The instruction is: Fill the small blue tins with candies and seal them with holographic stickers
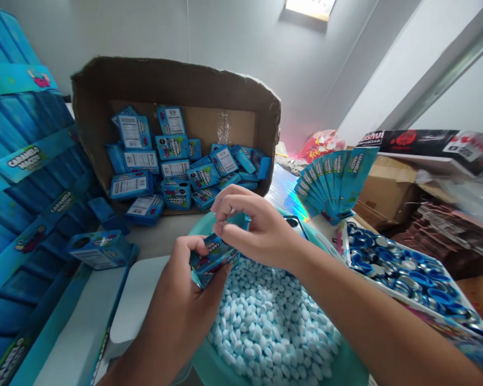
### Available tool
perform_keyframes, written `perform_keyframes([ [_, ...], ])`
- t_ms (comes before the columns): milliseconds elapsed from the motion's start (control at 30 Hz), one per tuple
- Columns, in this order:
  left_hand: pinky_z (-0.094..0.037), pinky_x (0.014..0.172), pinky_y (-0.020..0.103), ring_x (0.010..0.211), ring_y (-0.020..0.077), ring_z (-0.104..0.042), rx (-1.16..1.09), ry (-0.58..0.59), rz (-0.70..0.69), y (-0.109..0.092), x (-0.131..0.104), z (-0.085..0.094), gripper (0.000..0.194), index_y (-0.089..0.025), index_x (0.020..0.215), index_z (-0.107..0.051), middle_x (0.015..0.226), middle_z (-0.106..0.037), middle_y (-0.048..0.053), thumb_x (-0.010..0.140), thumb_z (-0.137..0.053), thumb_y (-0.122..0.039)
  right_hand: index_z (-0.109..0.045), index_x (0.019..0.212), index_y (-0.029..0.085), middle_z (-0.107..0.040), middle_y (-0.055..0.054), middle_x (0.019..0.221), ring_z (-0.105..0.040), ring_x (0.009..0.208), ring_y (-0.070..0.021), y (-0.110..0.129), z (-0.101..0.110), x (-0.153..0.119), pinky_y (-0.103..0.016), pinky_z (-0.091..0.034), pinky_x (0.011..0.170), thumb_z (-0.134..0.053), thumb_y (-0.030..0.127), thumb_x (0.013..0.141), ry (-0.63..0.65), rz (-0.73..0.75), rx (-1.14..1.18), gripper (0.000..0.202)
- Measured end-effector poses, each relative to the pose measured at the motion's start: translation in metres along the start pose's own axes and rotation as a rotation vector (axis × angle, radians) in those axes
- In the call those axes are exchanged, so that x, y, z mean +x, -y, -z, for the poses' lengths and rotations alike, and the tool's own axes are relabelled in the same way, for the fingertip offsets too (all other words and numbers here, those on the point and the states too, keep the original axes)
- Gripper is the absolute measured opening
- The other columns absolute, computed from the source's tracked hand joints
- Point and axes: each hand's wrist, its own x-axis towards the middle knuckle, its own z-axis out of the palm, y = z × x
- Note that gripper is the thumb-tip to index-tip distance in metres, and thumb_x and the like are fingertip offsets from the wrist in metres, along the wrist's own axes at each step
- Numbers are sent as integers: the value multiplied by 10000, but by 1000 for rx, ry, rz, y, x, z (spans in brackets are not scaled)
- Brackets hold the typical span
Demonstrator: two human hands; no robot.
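Observation:
My left hand [195, 292] is closed around a small blue "Caramelo Macizo" candy box [215, 254], held tilted over the tub with the thumb along its near side. My right hand [251, 225] is at the box's upper end, thumb and fingers curled in a pinch; whatever lies between the fingertips is hidden. Under both hands, a teal tub [204, 358] holds a heap of pale blue candies [273, 327]. Behind my right wrist shows part of an object with a dark oval [293, 221], mostly covered.
A large cardboard box [177, 80] behind holds several blue candy boxes. Stacked blue display trays [28, 161] rise at the left, beside a lone candy box [100, 249]. Rightward are a tray of round blue-and-silver pieces [406, 268], fanned blue cards [334, 182] and cardboard [386, 182].

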Motion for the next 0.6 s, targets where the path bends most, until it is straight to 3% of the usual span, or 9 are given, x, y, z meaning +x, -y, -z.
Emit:
perform_keyframes([
  [200, -521, 617, 253, 783, 155, -665, -39, -19, -4, 2, -1, -2, 354, -269, 986, -454, 943, -635, -18, 820, -712, -446, -588, 824, 199, -597, -25, 948, -574, 935, -162, 1, -2, -1, -292, -475, 823, -569, 121, 828, 13, -87, 40, 80],
  [267, -532, 644, 252, 843, 161, -682, -63, -24, -17, 2, -2, -4, 355, -271, 985, -450, 1023, -656, -8, 817, -725, -420, -597, 869, 202, -605, -19, 936, -588, 906, -158, -1, -5, 0, -290, -475, 798, -562, 223, 891, -54, -176, 167, 47],
  [367, -554, 713, 260, 896, 152, -689, -131, -88, -85, 0, -1, -1, 357, -275, 1000, -450, 1118, -653, -3, 816, -740, -372, -597, 921, 196, -608, -18, 924, -612, 871, -156, -8, -11, 1, -296, -475, 780, -489, 356, 955, -215, -287, 369, 196],
  [433, -560, 777, 279, 949, 160, -685, -123, -149, -176, -1, 3, 11, 358, -275, 991, -460, 1140, -648, -3, 801, -756, -345, -590, 940, 191, -602, -23, 923, -615, 849, -154, -13, -16, 3, -297, -476, 767, -424, 402, 978, -290, -328, 436, 271],
  [500, -554, 836, 311, 1029, 186, -672, -38, -188, -261, 1, 11, 31, 365, -276, 969, -479, 1168, -644, 0, 772, -780, -340, -581, 972, 192, -599, -25, 920, -608, 835, -153, -17, -20, 4, -292, -477, 743, -401, 397, 980, -271, -377, 442, 273],
  [600, -552, 813, 345, 1005, 215, -674, 101, -153, -262, 11, 25, 70, 391, -282, 954, -510, 1154, -658, 0, 723, -807, -390, -583, 1014, 193, -612, -25, 918, -593, 831, -164, -20, -25, 1, -296, -470, 723, -456, 275, 930, -51, -454, 264, 172],
])
